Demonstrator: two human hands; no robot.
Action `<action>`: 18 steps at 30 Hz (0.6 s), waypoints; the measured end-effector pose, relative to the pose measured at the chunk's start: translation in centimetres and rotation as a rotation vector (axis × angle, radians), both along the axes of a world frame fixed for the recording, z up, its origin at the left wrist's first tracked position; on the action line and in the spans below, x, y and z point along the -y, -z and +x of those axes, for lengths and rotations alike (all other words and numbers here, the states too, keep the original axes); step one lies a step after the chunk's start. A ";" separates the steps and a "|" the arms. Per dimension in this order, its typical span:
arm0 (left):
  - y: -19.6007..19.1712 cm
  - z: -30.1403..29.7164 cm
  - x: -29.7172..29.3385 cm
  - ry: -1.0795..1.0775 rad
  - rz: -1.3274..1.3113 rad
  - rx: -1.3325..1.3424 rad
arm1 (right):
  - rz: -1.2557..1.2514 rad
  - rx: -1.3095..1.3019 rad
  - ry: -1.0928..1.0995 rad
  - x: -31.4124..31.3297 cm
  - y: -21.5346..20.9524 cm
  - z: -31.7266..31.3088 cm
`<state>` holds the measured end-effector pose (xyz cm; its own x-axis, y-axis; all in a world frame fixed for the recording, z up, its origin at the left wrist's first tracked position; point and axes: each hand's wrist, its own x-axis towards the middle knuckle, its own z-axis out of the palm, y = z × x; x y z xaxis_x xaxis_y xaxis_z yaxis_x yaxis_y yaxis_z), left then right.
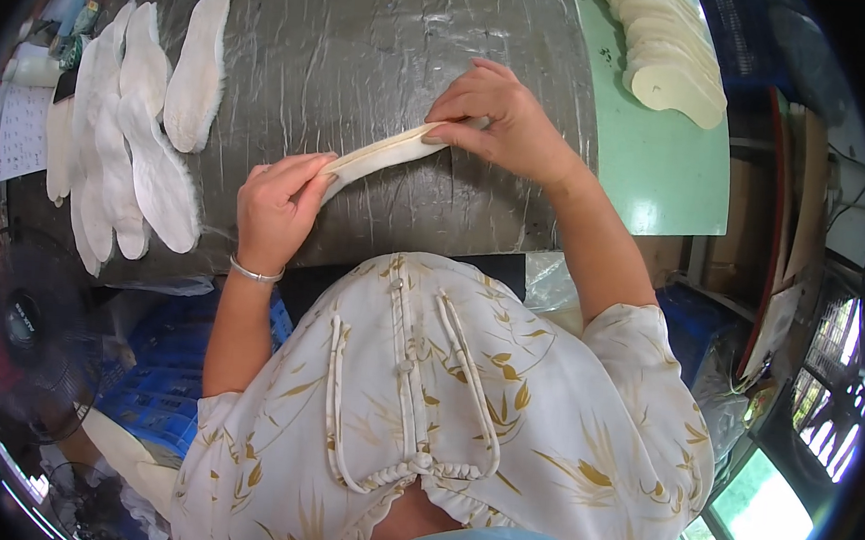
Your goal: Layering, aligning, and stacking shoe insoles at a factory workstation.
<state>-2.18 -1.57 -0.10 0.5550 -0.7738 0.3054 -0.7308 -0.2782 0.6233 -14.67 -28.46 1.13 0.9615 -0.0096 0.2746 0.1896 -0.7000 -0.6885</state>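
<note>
Between my two hands a cream-white insole (385, 156) is held on edge above the dark, plastic-covered tabletop (367, 55). My left hand (282, 204) pinches its near-left end between thumb and fingers. At the other end, my right hand (488, 118) closes thumb and fingertips on it, slightly higher and farther off. Its long edge faces up, showing a thin beige seam between layers. To the left lie several white fuzzy insoles (130, 149), overlapping one another, and a single fuzzy insole (198, 68) rests beside them.
A fanned stack of cream insoles (678, 56) lies on the green board (650, 175) at right. A black fan (22, 327) stands at lower left, near blue crates (160, 361). A written sheet (23, 131) and small bottles sit at the table's left edge.
</note>
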 end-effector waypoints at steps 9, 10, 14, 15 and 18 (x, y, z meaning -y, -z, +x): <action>-0.2 -0.2 -0.3 0.005 0.073 0.001 | 0.310 -0.118 0.004 1.4 2.0 -2.0; -0.2 -0.2 -0.3 0.011 0.075 0.006 | 0.368 -0.127 -0.013 1.5 2.0 -2.0; -0.1 -0.6 -0.4 0.032 0.082 0.023 | 0.394 -0.079 0.001 1.6 2.9 -2.3; -0.2 -0.8 -0.4 0.034 0.085 0.027 | 0.377 -0.054 0.013 1.6 3.2 -2.4; -0.2 -0.9 -0.3 0.016 0.072 -0.042 | 0.375 -0.064 0.040 1.5 4.0 -2.8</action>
